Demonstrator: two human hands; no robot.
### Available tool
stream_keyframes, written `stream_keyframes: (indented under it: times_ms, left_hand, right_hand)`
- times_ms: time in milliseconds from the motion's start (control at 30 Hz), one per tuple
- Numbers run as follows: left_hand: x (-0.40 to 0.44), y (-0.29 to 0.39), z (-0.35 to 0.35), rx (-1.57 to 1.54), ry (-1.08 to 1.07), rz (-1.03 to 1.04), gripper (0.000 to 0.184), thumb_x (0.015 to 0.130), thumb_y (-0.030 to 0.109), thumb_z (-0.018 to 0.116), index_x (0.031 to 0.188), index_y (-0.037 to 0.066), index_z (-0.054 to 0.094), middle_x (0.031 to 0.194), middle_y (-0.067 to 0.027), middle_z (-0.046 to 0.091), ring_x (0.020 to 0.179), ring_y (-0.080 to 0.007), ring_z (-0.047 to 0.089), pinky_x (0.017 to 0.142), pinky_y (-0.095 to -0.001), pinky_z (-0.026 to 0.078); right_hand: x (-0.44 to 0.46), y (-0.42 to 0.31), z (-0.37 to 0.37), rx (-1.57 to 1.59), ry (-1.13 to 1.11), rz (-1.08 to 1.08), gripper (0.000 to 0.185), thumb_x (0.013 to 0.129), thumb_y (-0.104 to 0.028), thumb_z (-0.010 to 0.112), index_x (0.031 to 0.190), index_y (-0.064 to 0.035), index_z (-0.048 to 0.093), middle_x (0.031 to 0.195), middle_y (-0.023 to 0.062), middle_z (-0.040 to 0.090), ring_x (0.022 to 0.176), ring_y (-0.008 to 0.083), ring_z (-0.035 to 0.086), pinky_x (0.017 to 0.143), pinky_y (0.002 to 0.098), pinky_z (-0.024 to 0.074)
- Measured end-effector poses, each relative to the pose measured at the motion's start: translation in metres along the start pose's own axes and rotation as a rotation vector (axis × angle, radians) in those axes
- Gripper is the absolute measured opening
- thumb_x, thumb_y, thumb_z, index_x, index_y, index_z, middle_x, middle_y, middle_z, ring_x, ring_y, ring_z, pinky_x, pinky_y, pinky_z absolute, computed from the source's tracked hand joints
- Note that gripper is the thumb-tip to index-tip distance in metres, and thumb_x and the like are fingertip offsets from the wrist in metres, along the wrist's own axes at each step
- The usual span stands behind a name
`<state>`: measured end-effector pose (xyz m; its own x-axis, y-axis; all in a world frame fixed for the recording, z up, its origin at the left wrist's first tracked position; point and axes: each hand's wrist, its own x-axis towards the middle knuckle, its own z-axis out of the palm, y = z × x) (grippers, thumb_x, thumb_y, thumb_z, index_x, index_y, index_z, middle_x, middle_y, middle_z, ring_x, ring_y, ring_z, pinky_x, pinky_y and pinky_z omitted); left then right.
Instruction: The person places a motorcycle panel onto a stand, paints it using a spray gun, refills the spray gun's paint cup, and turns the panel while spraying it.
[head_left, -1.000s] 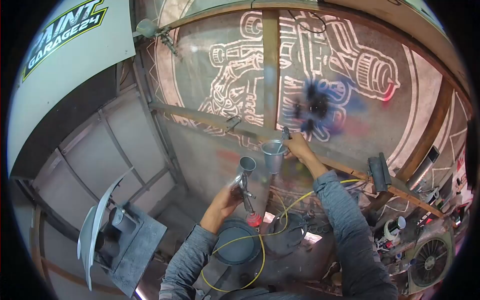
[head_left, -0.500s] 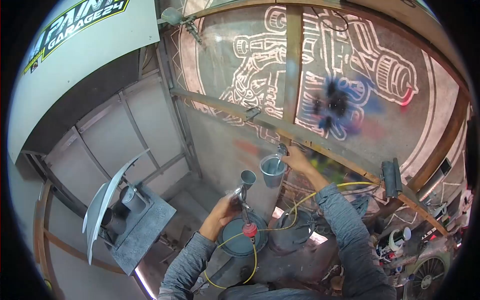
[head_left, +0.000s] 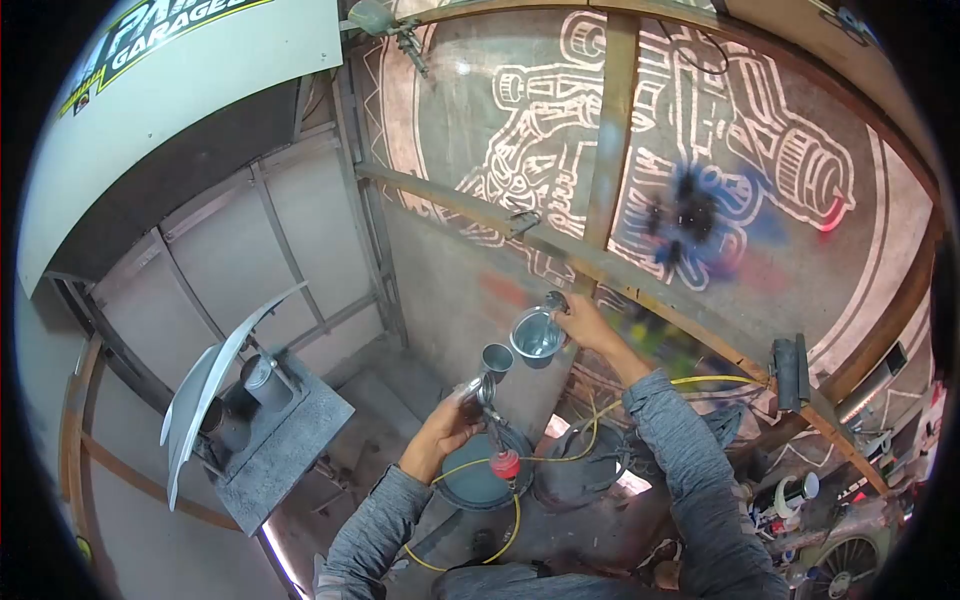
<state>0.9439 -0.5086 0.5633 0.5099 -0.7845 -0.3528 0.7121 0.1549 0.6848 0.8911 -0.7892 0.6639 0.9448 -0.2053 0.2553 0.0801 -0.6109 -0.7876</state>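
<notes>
My left hand (head_left: 447, 428) is closed around a spray gun (head_left: 484, 392) with an open paint cup (head_left: 497, 358) on top. A red fitting (head_left: 505, 464) sits at the gun's lower end, joined to a thin yellow hose (head_left: 518, 515). My right hand (head_left: 586, 322) grips the upper rim or handle of a grey metal mug (head_left: 537, 337); the fingers partly cover that spot. The mug is tilted, its mouth facing me, just right of the gun's cup. Whether the two rims touch, I cannot tell.
Below the gun stand a round grey basin (head_left: 480, 485) and a dark bucket (head_left: 580, 470). Curved white panels (head_left: 215, 390) rest on a speckled stand (head_left: 290, 440) at left. Another spray gun (head_left: 405, 45) hangs above. A wooden rail (head_left: 660, 305) crosses the painted wall; a fan (head_left: 845, 570) is lower right.
The mug in my right hand has moved left, closer to the gun's cup, and tilted more. My left hand holds the spray gun nearly still. The view has shifted slightly.
</notes>
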Motion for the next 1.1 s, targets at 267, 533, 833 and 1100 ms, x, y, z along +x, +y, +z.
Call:
stream_keyframes:
  times_ms: [267, 533, 833, 1100]
  left_hand:
    - [0.006, 0.001, -0.006, 0.021, 0.027, 0.019, 0.044, 0.083, 0.048, 0.066, 0.107, 0.012, 0.059, 0.101, -0.007, 0.056, 0.093, -0.023, 0.055, 0.086, -0.0398, 0.046]
    - [0.002, -0.001, 0.006, 0.015, -0.003, -0.006, 0.039, 0.084, 0.045, 0.067, 0.106, 0.014, 0.059, 0.101, -0.006, 0.056, 0.09, -0.0213, 0.052, 0.088, -0.0413, 0.045]
    - [0.006, -0.002, -0.009, -0.047, -0.016, 0.011, 0.035, 0.087, 0.039, 0.065, 0.107, 0.011, 0.06, 0.101, -0.0079, 0.058, 0.09, -0.0242, 0.057, 0.086, -0.0416, 0.049]
    - [0.012, -0.006, -0.018, -0.061, -0.016, -0.008, 0.034, 0.087, 0.038, 0.066, 0.106, 0.011, 0.06, 0.101, -0.0085, 0.059, 0.089, -0.025, 0.059, 0.084, -0.0413, 0.05]
  right_hand:
    - [0.017, -0.005, 0.013, -0.267, 0.125, -0.179, 0.027, 0.074, -0.006, 0.061, 0.1, 0.0028, 0.062, 0.081, 0.0233, 0.064, 0.076, 0.0358, 0.066, 0.068, 0.0432, 0.0494]
    - [0.024, -0.041, 0.028, -0.302, 0.0, -0.293, 0.026, 0.075, -0.004, 0.061, 0.1, 0.0018, 0.057, 0.096, 0.0229, 0.062, 0.085, 0.0403, 0.061, 0.074, 0.047, 0.0477]
    - [0.02, -0.059, 0.04, -0.538, -0.047, -0.49, 0.026, 0.075, -0.005, 0.06, 0.097, 0.0002, 0.05, 0.092, 0.0206, 0.06, 0.088, 0.0413, 0.059, 0.074, 0.0476, 0.0463]
    - [0.021, -0.067, 0.036, -0.595, -0.019, -0.544, 0.025, 0.071, -0.001, 0.063, 0.092, 0.0001, 0.05, 0.092, 0.0197, 0.058, 0.088, 0.0398, 0.058, 0.073, 0.0477, 0.0461]
